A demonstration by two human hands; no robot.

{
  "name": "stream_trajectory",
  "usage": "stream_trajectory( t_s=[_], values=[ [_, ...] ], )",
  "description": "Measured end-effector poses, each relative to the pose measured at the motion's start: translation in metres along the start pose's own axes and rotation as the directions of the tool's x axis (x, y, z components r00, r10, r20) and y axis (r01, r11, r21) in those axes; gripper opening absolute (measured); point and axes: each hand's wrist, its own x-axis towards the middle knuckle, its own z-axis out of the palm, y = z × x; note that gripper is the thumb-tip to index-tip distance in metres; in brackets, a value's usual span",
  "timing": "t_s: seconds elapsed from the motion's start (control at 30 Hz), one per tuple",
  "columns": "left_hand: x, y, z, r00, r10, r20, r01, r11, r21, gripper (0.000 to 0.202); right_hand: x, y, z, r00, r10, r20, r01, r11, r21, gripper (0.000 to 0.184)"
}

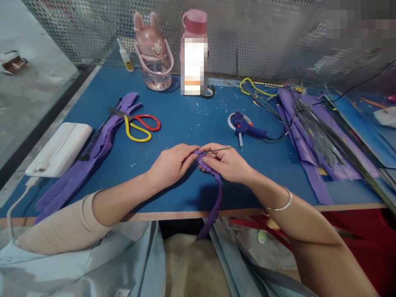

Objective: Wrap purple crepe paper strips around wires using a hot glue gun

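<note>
A long purple strip (219, 194) with a scalloped edge is pinched between my two hands, just above the front of the blue table. My left hand (173, 163) grips its upper end with closed fingertips. Close beside it, my right hand (227, 161) is shut on the same strip, thumb pressed against the index finger. A thin dark green stem (220, 149) runs from the gathered purple end out past my right fingers. From my hands the strip's loose part hangs over the table edge toward my lap.
On the blue table (185, 119) lie red-and-yellow scissors (139, 126) over purple strips (103, 138), beside a white power bank (58, 149). A blue glue gun (252, 128) rests on a tape roll. A pink bottle (154, 62) stands behind; purple sheets (305, 132) and stems lie right.
</note>
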Motion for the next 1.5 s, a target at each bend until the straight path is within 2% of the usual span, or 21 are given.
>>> stream_trajectory(
  t_s=[0.1, 0.23, 0.43, 0.5, 0.57, 0.67, 0.77, 0.83, 0.87, 0.97, 1.03, 1.13, 1.23, 1.37, 1.43, 1.5],
  values=[
    [0.000, -0.006, 0.004, 1.000, 0.027, -0.009, -0.026, 0.991, 0.133, 0.031, 0.001, -0.001, 0.001, 0.999, -0.038, -0.022, 0.036, 0.997, -0.072, 0.020],
    [-0.001, -0.007, 0.004, 0.995, 0.103, -0.004, -0.100, 0.971, 0.217, 0.026, 0.001, 0.001, 0.003, 0.999, -0.032, -0.005, 0.031, 0.996, -0.084, 0.033],
    [-0.002, -0.003, 0.005, 0.995, 0.099, -0.005, -0.095, 0.960, 0.262, 0.030, 0.000, 0.002, 0.002, 0.997, -0.078, -0.006, 0.077, 0.991, -0.112, 0.024],
    [0.001, -0.004, 0.004, 0.997, 0.076, 0.002, -0.075, 0.975, 0.209, 0.031, 0.002, 0.003, 0.000, 0.999, -0.049, -0.010, 0.048, 0.996, -0.076, 0.022],
    [0.004, -0.005, 0.001, 0.999, 0.042, -0.007, -0.041, 0.994, 0.102, 0.031, 0.005, 0.005, -0.003, 0.999, 0.034, -0.014, -0.033, 0.998, 0.050, 0.015],
    [0.010, -0.008, -0.007, 0.988, -0.092, -0.124, 0.080, 0.992, -0.096, 0.033, 0.010, 0.008, -0.007, 0.985, 0.171, -0.009, -0.164, 0.954, 0.251, 0.017],
    [0.012, -0.015, -0.014, 0.909, -0.267, -0.319, 0.192, 0.949, -0.249, 0.030, 0.012, 0.010, -0.008, 0.972, 0.236, 0.004, -0.222, 0.909, 0.353, 0.023],
    [0.012, -0.021, -0.015, 0.868, -0.322, -0.377, 0.220, 0.932, -0.289, 0.024, 0.013, 0.011, -0.008, 0.967, 0.253, 0.025, -0.242, 0.888, 0.390, 0.024],
    [0.012, -0.023, -0.015, 0.865, -0.332, -0.376, 0.231, 0.929, -0.290, 0.022, 0.013, 0.012, -0.008, 0.965, 0.258, 0.036, -0.250, 0.881, 0.402, 0.025],
    [0.010, -0.021, -0.013, 0.894, -0.330, -0.303, 0.252, 0.929, -0.270, 0.020, 0.013, 0.012, -0.007, 0.963, 0.266, 0.052, -0.263, 0.870, 0.417, 0.024],
    [0.009, -0.015, -0.011, 0.934, -0.304, -0.189, 0.246, 0.928, -0.278, 0.026, 0.012, 0.012, -0.006, 0.962, 0.264, 0.068, -0.268, 0.871, 0.412, 0.022],
    [0.006, -0.007, -0.008, 0.984, -0.179, -0.002, 0.172, 0.952, -0.253, 0.037, 0.013, 0.012, -0.003, 0.964, 0.242, 0.108, -0.265, 0.876, 0.402, 0.021],
    [0.004, -0.002, -0.006, 0.991, -0.098, 0.090, 0.113, 0.976, -0.185, 0.027, 0.013, 0.014, 0.000, 0.967, 0.227, 0.119, -0.256, 0.878, 0.404, 0.022],
    [0.004, 0.001, -0.006, 0.990, -0.122, 0.072, 0.132, 0.979, -0.156, 0.020, 0.012, 0.014, 0.002, 0.966, 0.238, 0.103, -0.260, 0.869, 0.421, 0.021],
    [0.003, 0.000, -0.004, 0.994, -0.107, -0.018, 0.105, 0.990, -0.098, 0.016, 0.010, 0.013, 0.004, 0.968, 0.231, 0.096, -0.250, 0.878, 0.407, 0.021],
    [0.001, -0.003, -0.001, 0.992, -0.030, -0.125, 0.029, 1.000, -0.009, 0.015, 0.010, 0.013, 0.006, 0.975, 0.207, 0.082, -0.223, 0.898, 0.380, 0.023]
  ],
)
